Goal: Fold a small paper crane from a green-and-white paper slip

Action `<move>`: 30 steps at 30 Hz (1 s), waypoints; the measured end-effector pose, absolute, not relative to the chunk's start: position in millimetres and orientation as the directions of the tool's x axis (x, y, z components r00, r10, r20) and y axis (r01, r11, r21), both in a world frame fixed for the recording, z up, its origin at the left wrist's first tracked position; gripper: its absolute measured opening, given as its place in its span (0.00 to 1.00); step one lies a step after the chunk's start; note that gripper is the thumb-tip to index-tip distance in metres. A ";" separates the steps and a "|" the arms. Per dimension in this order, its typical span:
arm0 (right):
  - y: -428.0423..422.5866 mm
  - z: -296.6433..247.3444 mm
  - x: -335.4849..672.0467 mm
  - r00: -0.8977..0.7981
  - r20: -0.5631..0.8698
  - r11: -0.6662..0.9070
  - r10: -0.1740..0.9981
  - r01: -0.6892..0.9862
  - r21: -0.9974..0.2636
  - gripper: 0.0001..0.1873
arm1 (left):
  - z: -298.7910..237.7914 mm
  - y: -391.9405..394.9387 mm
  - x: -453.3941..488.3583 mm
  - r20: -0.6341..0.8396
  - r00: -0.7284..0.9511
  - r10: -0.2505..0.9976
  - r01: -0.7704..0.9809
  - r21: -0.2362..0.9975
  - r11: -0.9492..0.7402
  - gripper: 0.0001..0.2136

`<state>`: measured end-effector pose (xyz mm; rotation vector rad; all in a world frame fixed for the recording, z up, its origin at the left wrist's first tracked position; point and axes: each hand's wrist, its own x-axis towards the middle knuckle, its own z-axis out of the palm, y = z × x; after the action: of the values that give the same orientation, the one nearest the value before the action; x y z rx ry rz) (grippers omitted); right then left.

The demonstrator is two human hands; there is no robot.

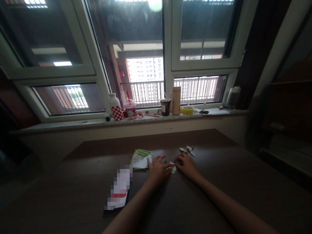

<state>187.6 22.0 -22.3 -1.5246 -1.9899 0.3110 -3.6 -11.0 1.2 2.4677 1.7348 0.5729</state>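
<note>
On the dark table, a small piece of folded paper (173, 169), white with some green and red, lies between my hands. My right hand (187, 165) has its fingertips pinched on the paper's upper right side. My left hand (158, 171) has its fingers spread, and its thumb reaches the paper's left edge. Left of that hand lie several overlapping green and white paper sheets (140, 159), partly hidden by its fingers. Just beyond my right hand sit several small folded paper pieces (188, 150) in a loose cluster.
A flat dark-edged object with a blurred-out top (119, 190) lies on the table (80, 188) left of my left forearm. Along the windowsill stand a checkered bottle (116, 107), drink cups (130, 109), a tan flask (176, 100), yellow tape (187, 110) and black scissors (204, 111).
</note>
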 end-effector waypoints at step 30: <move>15.3 -24.7 189.9 -0.246 0.403 0.436 0.882 0.752 -0.495 0.10 | -1.8 -11.3 -7.7 0.273 0.222 0.936 0.890 0.334 -0.309 0.14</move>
<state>189.9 15.3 -24.7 -1.3685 -2.0537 0.2629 -7.7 -11.3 -1.8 2.3707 1.7795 0.6536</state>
